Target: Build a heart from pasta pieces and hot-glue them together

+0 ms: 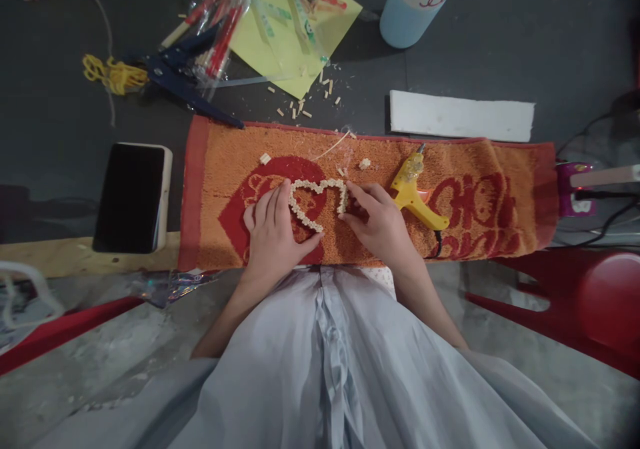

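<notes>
A cream heart-shaped outline of small pieces [301, 216] lies on the orange towel [235, 144], with a gap at its lower right. My left hand [274, 230] rests along its left side, fingertips at the upper left edge and thumb near the lower tip. My right hand [379, 221] has its thumb and index finger on the outline's right end, gripping it. Small cream clusters lie above, one at the left [265, 159] and one at the right [365, 163]. A yellow glue gun [414, 196] lies right of my right hand.
A phone [129, 198] lies left of the towel. Behind are blue pliers [175, 76], yellow paper [280, 42], wrapped sticks, cut bits, a white strip [460, 116] and a blue-white bottle [413, 9]. Cables and a purple box [575, 189] sit at the right.
</notes>
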Tool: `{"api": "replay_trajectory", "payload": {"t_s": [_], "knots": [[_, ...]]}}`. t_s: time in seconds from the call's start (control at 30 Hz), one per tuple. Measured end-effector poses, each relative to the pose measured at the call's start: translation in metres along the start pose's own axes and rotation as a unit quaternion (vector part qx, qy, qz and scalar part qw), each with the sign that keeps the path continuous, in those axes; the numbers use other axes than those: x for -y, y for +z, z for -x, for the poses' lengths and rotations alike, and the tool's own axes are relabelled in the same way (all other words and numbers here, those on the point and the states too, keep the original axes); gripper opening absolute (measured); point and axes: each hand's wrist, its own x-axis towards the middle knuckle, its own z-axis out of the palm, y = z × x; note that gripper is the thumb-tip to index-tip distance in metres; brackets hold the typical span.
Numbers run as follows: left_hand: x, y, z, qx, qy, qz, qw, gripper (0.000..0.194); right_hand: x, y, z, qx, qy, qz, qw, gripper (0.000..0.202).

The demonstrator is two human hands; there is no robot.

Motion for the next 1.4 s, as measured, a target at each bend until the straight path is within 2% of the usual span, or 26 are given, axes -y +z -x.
{"api": "replay_trajectory", "payload": {"t_s": [0.33,1.07,1.4], "knots": [[-0.0014,-0.0017,-0.0004,0.013,-0.008,-0.015,1.000,0.102,0.0009,0.0000,0.0004,0.003,-0.006,0.005,1.000,0.050],[0.0005,-0.0003,0.0004,-0.005,0.011,-0.019,1.000,0.104,-0.0016,0.0030,0.0009,-0.005,-0.012,0.014,1.000,0.050],[-0.0008,-0.0019,-0.0001,0.013,-0.006,-0.013,1.000,0.103,-0.0006,0.0028,0.0010,-0.002,-0.006,0.015,1.000,0.051]]}}
